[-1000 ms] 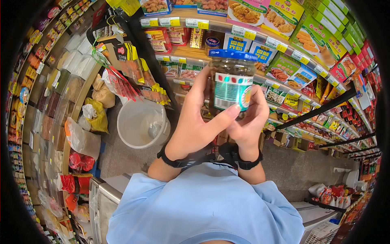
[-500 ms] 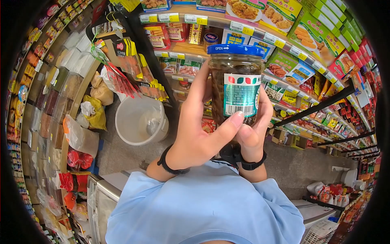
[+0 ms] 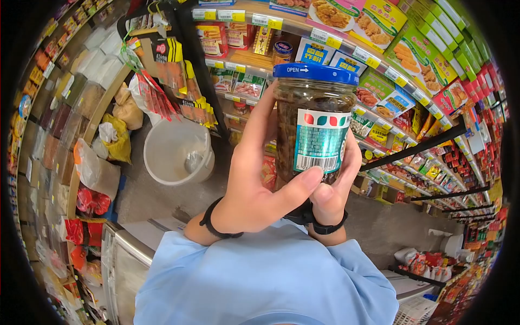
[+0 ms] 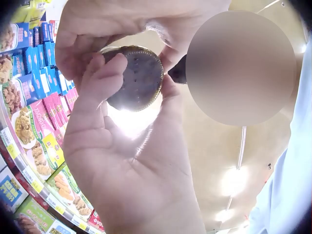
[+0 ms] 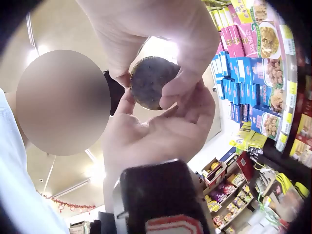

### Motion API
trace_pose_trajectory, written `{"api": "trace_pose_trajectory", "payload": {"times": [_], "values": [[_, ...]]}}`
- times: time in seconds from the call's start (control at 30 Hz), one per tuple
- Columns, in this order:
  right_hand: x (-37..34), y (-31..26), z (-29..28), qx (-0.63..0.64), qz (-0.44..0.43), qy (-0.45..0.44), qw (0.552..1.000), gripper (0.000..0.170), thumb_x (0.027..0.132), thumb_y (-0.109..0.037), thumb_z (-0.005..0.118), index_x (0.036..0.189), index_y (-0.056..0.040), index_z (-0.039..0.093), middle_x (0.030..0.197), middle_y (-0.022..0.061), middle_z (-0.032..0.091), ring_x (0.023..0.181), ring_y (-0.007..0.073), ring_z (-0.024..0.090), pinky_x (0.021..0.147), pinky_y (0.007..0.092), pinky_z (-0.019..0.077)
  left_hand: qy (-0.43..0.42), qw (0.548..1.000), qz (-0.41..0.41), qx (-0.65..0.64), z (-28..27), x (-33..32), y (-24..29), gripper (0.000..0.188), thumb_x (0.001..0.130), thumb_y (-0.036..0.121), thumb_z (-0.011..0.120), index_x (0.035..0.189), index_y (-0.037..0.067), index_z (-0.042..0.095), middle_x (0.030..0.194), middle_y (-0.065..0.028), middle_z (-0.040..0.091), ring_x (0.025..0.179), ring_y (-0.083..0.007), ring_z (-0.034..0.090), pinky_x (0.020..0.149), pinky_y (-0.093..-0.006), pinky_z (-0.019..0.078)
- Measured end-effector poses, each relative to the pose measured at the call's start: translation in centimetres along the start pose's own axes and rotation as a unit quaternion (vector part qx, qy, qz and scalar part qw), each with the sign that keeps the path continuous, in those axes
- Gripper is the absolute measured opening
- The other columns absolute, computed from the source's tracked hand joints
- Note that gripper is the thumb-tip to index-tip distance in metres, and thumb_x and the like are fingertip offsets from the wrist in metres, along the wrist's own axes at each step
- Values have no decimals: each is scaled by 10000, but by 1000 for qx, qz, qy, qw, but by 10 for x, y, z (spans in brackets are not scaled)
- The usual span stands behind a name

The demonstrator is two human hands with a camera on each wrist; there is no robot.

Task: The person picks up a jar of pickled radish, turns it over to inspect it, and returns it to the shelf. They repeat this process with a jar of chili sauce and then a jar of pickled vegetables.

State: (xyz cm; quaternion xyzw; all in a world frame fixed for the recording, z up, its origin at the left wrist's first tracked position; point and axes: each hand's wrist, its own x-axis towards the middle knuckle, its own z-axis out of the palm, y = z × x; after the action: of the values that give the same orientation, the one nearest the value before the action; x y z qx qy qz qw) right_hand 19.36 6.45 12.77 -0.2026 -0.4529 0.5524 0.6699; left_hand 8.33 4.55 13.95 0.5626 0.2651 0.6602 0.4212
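A glass jar (image 3: 287, 124) with a blue lid (image 3: 317, 72) and dark contents stands nearly upright between both hands. Its teal and white label (image 3: 320, 140) with a barcode faces me. In the head view my left hand (image 3: 253, 181) grips the jar's left side, its thumb across the lower label. On the other side my right hand (image 3: 337, 189) holds the jar low, its thumb tip beside the left one. From below, both wrist views show the round jar base (image 4: 141, 80), with fingers of the left hand (image 4: 126, 151) and right hand (image 5: 156, 136) curled round it.
Shelves with boxed and bagged foods (image 3: 379, 24) rise ahead and to the right. On the floor to the left stands a white bucket (image 3: 154, 157), below hanging packets (image 3: 170, 70). Clear bins (image 3: 65, 108) line the far left. A metal-edged chest (image 3: 127, 249) sits near my left side.
The jar has come nearer and looks larger, its label now sharper and lower in view. Both hands keep hold of it. The head view has shifted slightly to the right.
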Motion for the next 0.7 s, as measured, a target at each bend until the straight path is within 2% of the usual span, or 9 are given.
{"api": "trace_pose_trajectory", "payload": {"times": [0.13, 0.33, 0.37, 0.43, 0.5, 0.6, 0.7], "values": [[-7, 3, 12, -14, 12, -15, 1000, 638, 522, -313, 810, 931, -2, 433, 912, 62, 559, 843, 102, 538, 783, 223, 410, 16, 999, 10, -45, -10, -10, 6, 820, 775, 168, 637, 1366, -81, 125, 1298, -208, 372, 1208, -258, 385, 1002, -360, 293], [-16, 17, 41, 6, 38, -63, 997, 611, 531, -263, 811, 934, -11, 426, 928, 68, 561, 868, 110, 538, 802, 236, 409, 37, 999, 24, 18, -43, -31, 14, 811, 782, 134, 626, 1372, -75, 112, 1328, -201, 340, 1232, -252, 355, 1016, -355, 276], [-14, 20, 43, 3, 46, -91, 995, 590, 544, -235, 802, 938, -11, 424, 933, 70, 562, 879, 112, 535, 808, 241, 409, 71, 997, 20, -22, -42, -34, 18, 816, 781, 118, 622, 1376, -72, 97, 1353, -200, 306, 1252, -253, 331, 1025, -358, 264], [-11, 24, 49, -4, 62, -145, 988, 552, 569, -179, 785, 947, -11, 421, 943, 76, 564, 902, 117, 530, 820, 251, 409, 76, 995, 11, -58, -52, -37, 23, 826, 777, 109, 622, 1379, -67, 85, 1370, -199, 282, 1263, -255, 319, 1029, -360, 260], [-11, 29, 56, -21, 76, -167, 983, 530, 588, -184, 769, 950, -10, 423, 937, 73, 556, 895, 113, 523, 813, 252, 408, 84, 994, 20, -60, -60, -38, 26, 819, 777, 100, 629, 1378, -65, 98, 1361, -196, 300, 1259, -251, 325, 1028, -359, 263], [-23, 41, 66, -4, 63, -112, 992, 575, 577, -257, 773, 968, 2, 440, 951, 68, 540, 904, 125, 513, 827, 261, 394, 96, 993, 26, -61, -69, -45, 31, 817, 781, 106, 640, 1379, -63, 110, 1348, -188, 320, 1246, -249, 343, 1027, -358, 263], [-34, 50, 76, -27, 71, -85, 994, 660, 563, -331, 779, 1010, 24, 449, 979, 70, 531, 922, 138, 510, 843, 263, 387, 88, 995, 37, 11, -87, -54, 27, 839, 759, 183, 681, 1369, -46, 152, 1300, -175, 381, 1211, -244, 386, 1009, -367, 282]]}}
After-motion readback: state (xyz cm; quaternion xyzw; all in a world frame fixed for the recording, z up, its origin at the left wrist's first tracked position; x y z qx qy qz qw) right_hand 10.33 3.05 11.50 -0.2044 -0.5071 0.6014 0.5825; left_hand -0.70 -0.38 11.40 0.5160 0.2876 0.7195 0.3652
